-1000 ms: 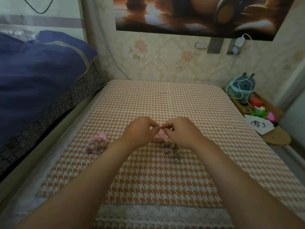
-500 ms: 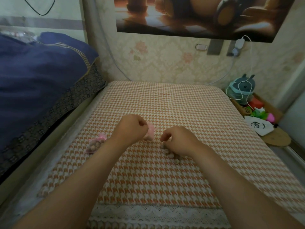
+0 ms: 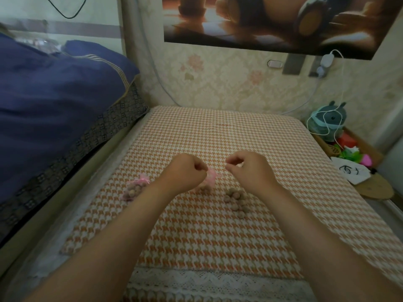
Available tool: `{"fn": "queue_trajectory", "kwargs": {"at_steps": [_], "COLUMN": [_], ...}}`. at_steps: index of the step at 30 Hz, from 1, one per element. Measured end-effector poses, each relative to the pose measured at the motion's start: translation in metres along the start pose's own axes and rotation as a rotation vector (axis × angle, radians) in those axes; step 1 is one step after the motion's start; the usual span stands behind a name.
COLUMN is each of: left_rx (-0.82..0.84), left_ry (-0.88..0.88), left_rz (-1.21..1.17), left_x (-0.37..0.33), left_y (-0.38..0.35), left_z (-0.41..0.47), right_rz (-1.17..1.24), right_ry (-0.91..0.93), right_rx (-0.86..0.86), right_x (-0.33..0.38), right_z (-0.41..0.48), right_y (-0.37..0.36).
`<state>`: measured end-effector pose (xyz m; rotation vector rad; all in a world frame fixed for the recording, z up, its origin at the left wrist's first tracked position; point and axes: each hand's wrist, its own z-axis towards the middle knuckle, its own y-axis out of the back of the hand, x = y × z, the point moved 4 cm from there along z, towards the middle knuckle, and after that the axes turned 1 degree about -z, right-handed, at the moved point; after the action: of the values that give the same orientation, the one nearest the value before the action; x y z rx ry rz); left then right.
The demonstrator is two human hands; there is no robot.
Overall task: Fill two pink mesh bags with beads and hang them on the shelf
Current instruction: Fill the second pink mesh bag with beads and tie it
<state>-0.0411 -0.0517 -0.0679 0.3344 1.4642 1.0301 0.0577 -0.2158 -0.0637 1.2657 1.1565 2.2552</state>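
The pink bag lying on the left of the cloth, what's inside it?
Round brownish beads show through the mesh of the bag and fill it. How many cannot be counted, since those underneath are covered by the ones on top.

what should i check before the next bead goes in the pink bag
1. Filled pink mesh bag lying on the houndstooth cloth: ok.
2. Second pink mesh bag gripped by the left hand: ok.
3. Its mouth open: cannot tell.
4. Right hand pinching anything: cannot tell.
5. Loose beads close to the right hand: ok.
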Motion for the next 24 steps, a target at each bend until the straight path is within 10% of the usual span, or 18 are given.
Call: {"fn": "queue_trajectory", "kwargs": {"at_steps": [6, 24], "left_rx": [0.06, -0.023], "left_ry": [-0.074, 0.005], "left_rz": [-0.042, 0.056], "left_x": [-0.011, -0.009], "left_y": [-0.009, -0.01], "left_z": [-0.003, -0.003], "right_rz": [0.238, -0.093], "right_ry": [0.159, 0.203], "right_rx": [0.015, 0.152], "right_x": [0.022, 0.008], "right_z": [-0.008, -0.01], "right_y": [0.009, -0.004]}}
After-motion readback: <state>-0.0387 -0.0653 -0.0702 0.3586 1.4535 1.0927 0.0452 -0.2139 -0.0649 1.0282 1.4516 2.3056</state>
